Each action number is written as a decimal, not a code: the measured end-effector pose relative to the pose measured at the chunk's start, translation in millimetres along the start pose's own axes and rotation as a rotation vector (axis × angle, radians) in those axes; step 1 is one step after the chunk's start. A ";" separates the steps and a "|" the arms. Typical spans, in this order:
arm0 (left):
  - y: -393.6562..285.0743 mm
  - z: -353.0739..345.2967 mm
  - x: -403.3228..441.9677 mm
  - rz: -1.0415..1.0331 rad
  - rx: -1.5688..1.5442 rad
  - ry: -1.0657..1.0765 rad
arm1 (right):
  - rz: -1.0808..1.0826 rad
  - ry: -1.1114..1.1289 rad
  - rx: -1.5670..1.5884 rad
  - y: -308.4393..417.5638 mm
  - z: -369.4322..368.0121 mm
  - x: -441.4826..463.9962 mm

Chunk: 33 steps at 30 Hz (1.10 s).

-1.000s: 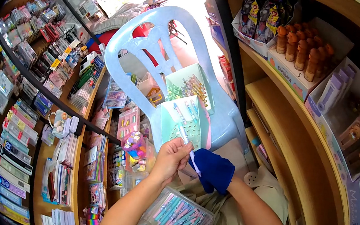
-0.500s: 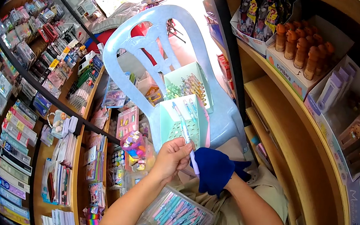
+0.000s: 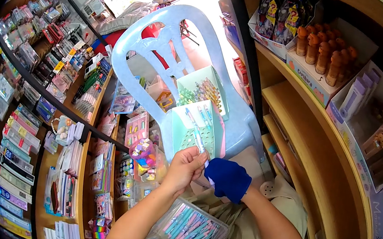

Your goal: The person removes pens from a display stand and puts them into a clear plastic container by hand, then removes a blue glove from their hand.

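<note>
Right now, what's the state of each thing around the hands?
Left hand: pinching pen.
Blue cloth: covering right hand.
Right hand: covered, grip hidden.
Pen: slanted, lower end at cloth.
Clear tub: holding pink and blue pens.
Front mint box: some pens, mostly empty.
Rear mint box: well filled.
Blue chair: upright, bearing both boxes.

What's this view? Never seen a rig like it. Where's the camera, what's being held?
No machine here: a person works by hand. Every picture comes from one camera worn on the head, facing forward and down; the curved, dark-edged look is in the picture itself.

The left hand pinches a slim pen. The right hand is covered by a dark blue cloth at the pen's lower end; its grip is hidden.

Ahead, a light blue plastic chair carries two mint-green boxes with pens in them. Below the forearms is a clear container of pink and blue pens. Wooden shelves stand on both sides.
</note>
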<state>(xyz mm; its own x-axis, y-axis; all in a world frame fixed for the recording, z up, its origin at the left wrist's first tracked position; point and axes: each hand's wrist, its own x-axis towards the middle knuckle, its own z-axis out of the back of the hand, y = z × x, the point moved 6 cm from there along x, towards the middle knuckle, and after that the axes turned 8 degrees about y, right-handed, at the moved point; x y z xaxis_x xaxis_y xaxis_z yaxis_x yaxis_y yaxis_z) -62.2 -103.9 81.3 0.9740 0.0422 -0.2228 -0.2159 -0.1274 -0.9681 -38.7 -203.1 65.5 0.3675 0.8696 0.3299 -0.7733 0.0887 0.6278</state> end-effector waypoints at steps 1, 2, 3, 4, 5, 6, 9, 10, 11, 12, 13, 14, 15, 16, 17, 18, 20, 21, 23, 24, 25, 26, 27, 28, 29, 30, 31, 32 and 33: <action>-0.4 -0.5 0.7 -0.009 -0.012 0.012 | -0.019 -0.002 0.007 1.3 2.4 0.7; -0.5 -1.5 1.0 -0.016 -0.033 0.045 | -0.037 -0.004 0.014 2.9 4.6 1.1; -0.9 -2.0 1.1 -0.023 -0.055 0.079 | -0.068 -0.015 0.105 2.9 6.5 0.9; -1.5 -3.1 1.3 -0.029 -0.076 0.113 | -0.099 -0.025 0.197 2.9 8.3 0.5; -2.4 -5.1 1.0 -0.027 -0.097 0.144 | -0.130 -0.037 0.288 2.7 9.7 0.0; -3.7 -7.6 0.1 -0.024 -0.117 0.174 | -0.189 -0.025 0.365 1.3 9.8 -0.3; -2.5 -9.0 0.0 -0.029 -0.144 0.199 | -0.301 -0.006 0.599 -3.6 7.2 -1.1; -2.1 -8.4 -0.2 -0.032 -0.146 0.197 | -0.295 -0.015 0.680 -4.7 5.6 -1.6; -2.5 -7.5 -0.6 -0.035 -0.131 0.178 | -0.289 -0.025 0.761 -6.1 4.5 -2.3; -3.2 -7.1 -1.2 -0.036 -0.116 0.160 | -0.257 -0.011 0.592 -5.3 6.4 -2.7; -3.6 -6.3 -1.5 -0.038 -0.102 0.142 | -0.224 0.004 0.422 -4.6 8.2 -3.1; -3.2 -4.9 -1.5 -0.038 -0.093 0.125 | -0.189 0.019 0.253 -2.6 9.6 -2.6; -2.5 -3.0 -1.4 -0.038 -0.084 0.107 | -0.270 0.095 0.337 -6.8 6.0 -2.1; -2.0 -1.3 -1.2 -0.038 -0.075 0.090 | -0.350 0.173 0.420 -9.9 3.6 -1.9; -2.0 0.1 -0.9 -0.043 -0.059 0.071 | -0.431 0.250 0.504 -12.4 -1.0 -3.0; -1.9 1.2 -0.5 -0.048 -0.043 0.053 | -0.323 0.173 0.352 -6.8 4.4 0.5; -0.4 1.5 0.3 -0.037 0.016 0.012 | -0.106 0.021 0.049 8.4 8.1 1.9; 0.3 -0.6 0.3 -0.022 0.059 -0.010 | -0.089 -0.031 0.030 6.5 2.8 0.0; -0.3 -2.8 0.3 -0.005 0.094 -0.026 | -0.054 -0.134 -0.009 -0.8 -10.4 -3.0; -1.1 -3.9 1.0 -0.003 0.086 -0.022 | -0.085 -0.138 -0.012 -3.4 -13.7 -3.1; -1.5 -4.9 1.6 -0.002 0.079 -0.017 | -0.116 -0.143 -0.015 -5.0 -16.0 -2.4; -0.5 -5.8 2.0 0.005 0.058 -0.006 | -0.147 -0.149 -0.019 -6.4 -16.5 -1.8; 1.2 -6.3 1.9 0.013 0.037 0.004 | -0.175 -0.141 0.035 -7.0 -13.8 -1.0; 2.9 -6.6 2.1 0.021 0.017 0.013 | -0.203 -0.133 0.090 -6.1 -7.9 -0.3; 4.1 -5.7 2.7 0.018 0.001 0.015 | -0.231 -0.124 0.146 -5.8 -3.9 0.1; 5.6 -4.2 3.7 0.014 -0.015 0.017 | -0.258 -0.116 0.188 -6.4 -2.6 0.3; 6.3 -3.4 4.1 0.009 -0.031 0.018 | -0.285 -0.108 0.230 -7.1 -1.8 0.5; 6.2 -3.0 3.8 0.005 -0.030 0.015 | -0.311 -0.100 0.272 -8.4 -2.0 0.2; 5.7 -2.9 3.4 0.000 -0.028 0.013 | -0.303 -0.103 0.308 -9.6 -3.6 0.3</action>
<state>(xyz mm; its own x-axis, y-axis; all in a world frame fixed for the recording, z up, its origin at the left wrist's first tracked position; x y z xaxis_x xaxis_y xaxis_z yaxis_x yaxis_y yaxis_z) -59.9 -107.3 75.3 0.9748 0.0295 -0.2213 -0.2143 -0.1547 -0.9644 -33.1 -202.0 57.0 0.6150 0.7726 0.1574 -0.4385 0.1692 0.8826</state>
